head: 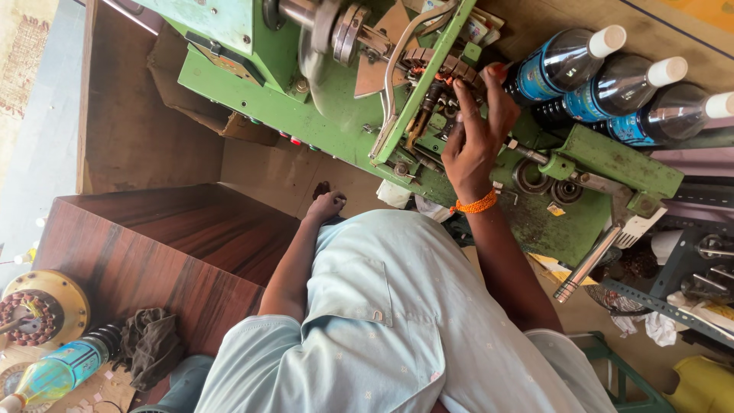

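My right hand (475,131), with an orange thread band at the wrist, reaches up onto a green bench machine (321,107). Its fingers grip a dark ring-shaped stator (442,70) with copper-coloured slots, mounted on the machine's shaft. A curved metal arm (397,69) crosses just left of the ring. My left hand (326,205) is closed into a fist low beside my light blue shirt, above a brown wooden surface (176,245), with something small and dark just past the knuckles. Whether it holds anything is hidden.
Three dark bottles with white caps (612,84) lie at the machine's right. A metal rod and bearings (547,180) sit on the machine's base. At lower left are a round wound motor part (34,310), a dark rag (151,344) and a turquoise bottle (57,373).
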